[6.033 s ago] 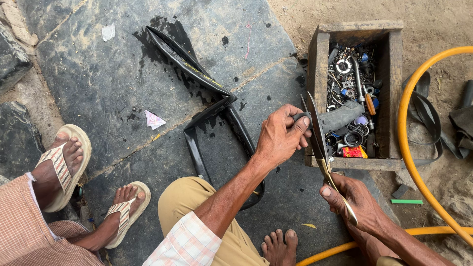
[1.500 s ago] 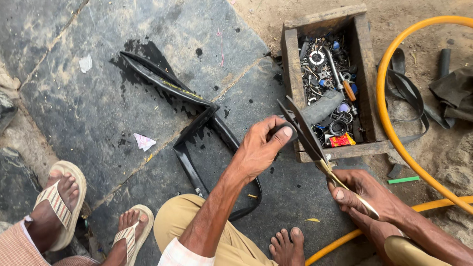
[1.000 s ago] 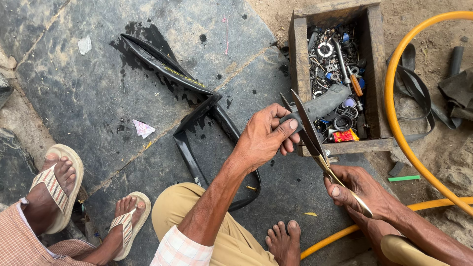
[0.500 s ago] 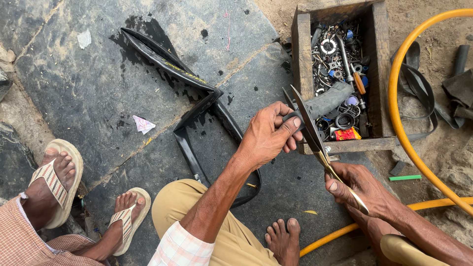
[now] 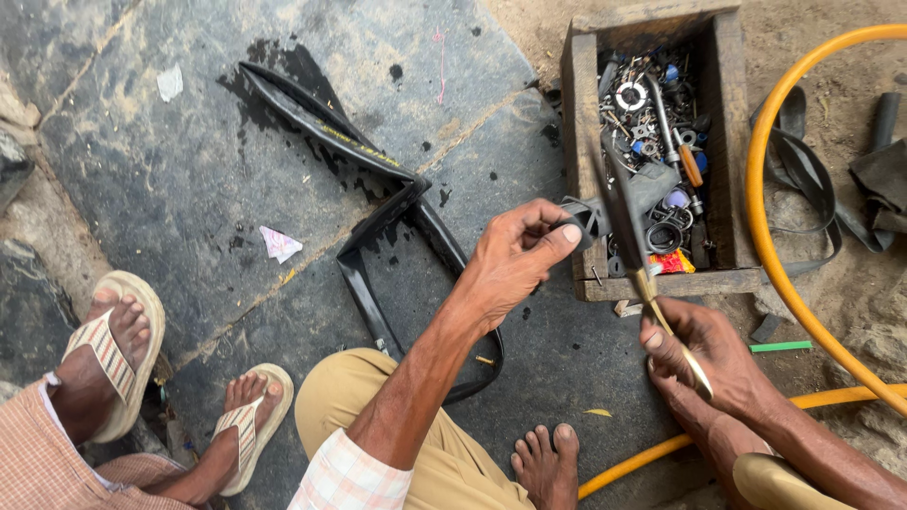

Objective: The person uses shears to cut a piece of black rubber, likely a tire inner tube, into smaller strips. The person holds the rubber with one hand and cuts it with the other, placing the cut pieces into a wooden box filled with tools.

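Observation:
My left hand pinches a small grey piece of rubber between thumb and fingers. My right hand grips the brass-coloured handles of a pair of scissors, whose dark blades point up and meet the rubber piece. Both hands hover just in front of a wooden box filled with nuts, washers and small metal parts. A black inner tube lies folded on the stone slab to the left of my left hand.
A yellow hose curves around the box's right side. Black rubber scraps lie on the dirt at right. Another person's sandalled feet stand at lower left. My bare foot rests on the slab.
The scissors have swung more upright and closer to the box. My left hand has shifted right, holding the rubber piece against the blades. The camera has moved slightly.

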